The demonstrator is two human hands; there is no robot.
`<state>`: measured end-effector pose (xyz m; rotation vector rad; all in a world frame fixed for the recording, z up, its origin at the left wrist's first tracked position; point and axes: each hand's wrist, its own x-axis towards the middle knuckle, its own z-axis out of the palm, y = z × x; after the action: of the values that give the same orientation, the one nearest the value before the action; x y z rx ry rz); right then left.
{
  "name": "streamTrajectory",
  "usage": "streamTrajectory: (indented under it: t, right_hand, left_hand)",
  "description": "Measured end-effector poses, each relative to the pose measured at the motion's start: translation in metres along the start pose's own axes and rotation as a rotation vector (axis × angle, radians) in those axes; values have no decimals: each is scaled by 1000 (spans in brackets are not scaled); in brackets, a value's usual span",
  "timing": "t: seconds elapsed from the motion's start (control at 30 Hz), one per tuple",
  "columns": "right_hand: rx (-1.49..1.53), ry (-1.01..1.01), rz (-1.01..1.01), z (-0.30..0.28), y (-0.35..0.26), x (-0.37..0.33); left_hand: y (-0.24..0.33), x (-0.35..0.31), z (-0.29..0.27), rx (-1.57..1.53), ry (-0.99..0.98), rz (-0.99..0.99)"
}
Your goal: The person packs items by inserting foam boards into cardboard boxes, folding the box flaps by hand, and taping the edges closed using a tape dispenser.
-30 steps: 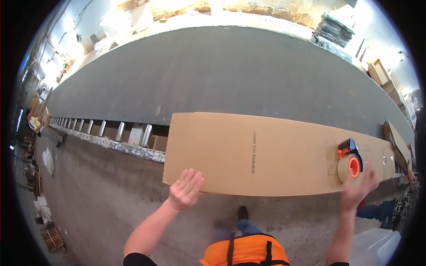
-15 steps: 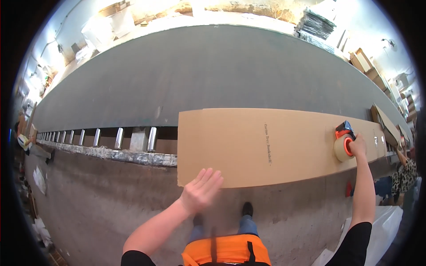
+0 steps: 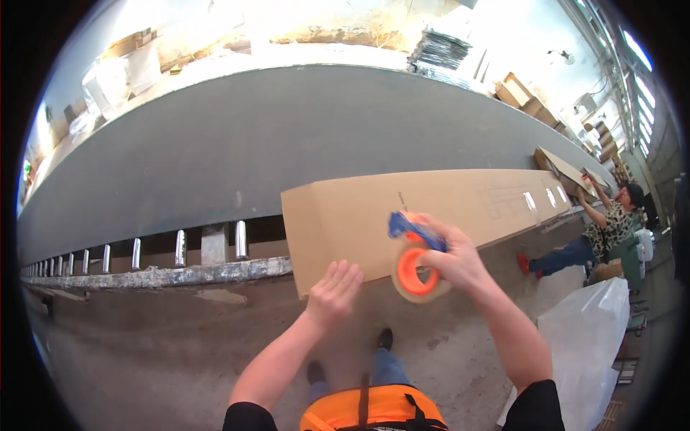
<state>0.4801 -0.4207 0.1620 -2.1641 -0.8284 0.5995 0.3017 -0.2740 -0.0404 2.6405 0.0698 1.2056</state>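
Note:
A long brown cardboard box lies in front of me, its left end nearest. My left hand rests with outstretched fingers on the front edge of the box, close to its left corner. In my right hand is a tape dispenser, blue and orange, with a roll of tan tape round its orange hub. It is held over the front edge of the box, to the right of my left hand. Whether the tape touches the cardboard I cannot tell.
Behind the box runs a wide dark conveyor belt. Metal rollers and a worn rail continue leftward. At the right, another person handles a second box. White plastic sheeting lies at the lower right.
My right hand has brought the tape dispenser from the box's right part leftward and nearer to me. My left hand stays by the left corner. The view has turned rightward.

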Motion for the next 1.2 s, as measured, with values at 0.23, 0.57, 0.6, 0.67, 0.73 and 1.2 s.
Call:
streamTrajectory:
  t: [0.23,0.57,0.6,0.67,0.73,1.2]
  right_hand:
    - [-857,-228,122,69,-51,52]
    - [-779,-331,145,73,-48,24]
    - [-741,-328,145,71,-48,4]
    - [-737,-230,95,80,-22,-30]
    - [-751,-291,126,99,7,-62]
    - [-1041,-470,24,205,88,-51]
  left_hand:
    - [-2,2,-7,9,9,15]
    - [-13,-10,-13,28,13,31]
    - [-12,-10,-14,18,15,36]
    - [-13,-10,-14,22,-6,22]
    - [-15,-15,-18,10,-15,21]
    - [-19,-6,-29,87,-88,22]
